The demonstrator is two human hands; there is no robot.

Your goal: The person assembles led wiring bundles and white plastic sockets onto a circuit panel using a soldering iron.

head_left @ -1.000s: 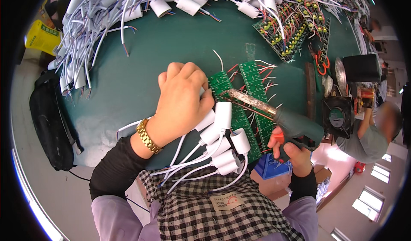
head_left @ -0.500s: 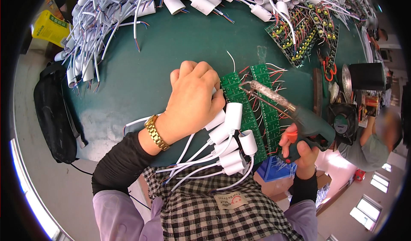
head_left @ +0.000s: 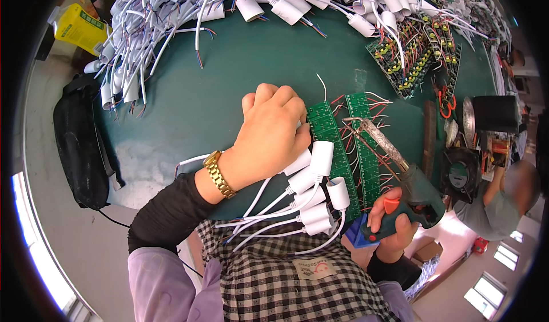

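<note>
Swung the soldering gun [head_left: 416, 191] off the flat left circuit strip [head_left: 329, 134] on the worktop [head_left: 217, 82] toward the right strip [head_left: 367, 165], probably pausing heat there. Gripping the smooth plastic handle [head_left: 390, 226] in wrapped fingers of the right hand [head_left: 394, 244]; curling fingers of the left hand [head_left: 272, 132] beside glossy white cylinders [head_left: 321, 159], with a hold too hidden to tell.

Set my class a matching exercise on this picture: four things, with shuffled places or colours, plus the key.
1. Soldering gun
2. Wristwatch
3. Apron
4. Green circuit boards

A. black-and-pale checks
B. just right of the left hand
C. in the right hand
D. gold

Pairs: 1-C, 2-D, 3-A, 4-B
</note>
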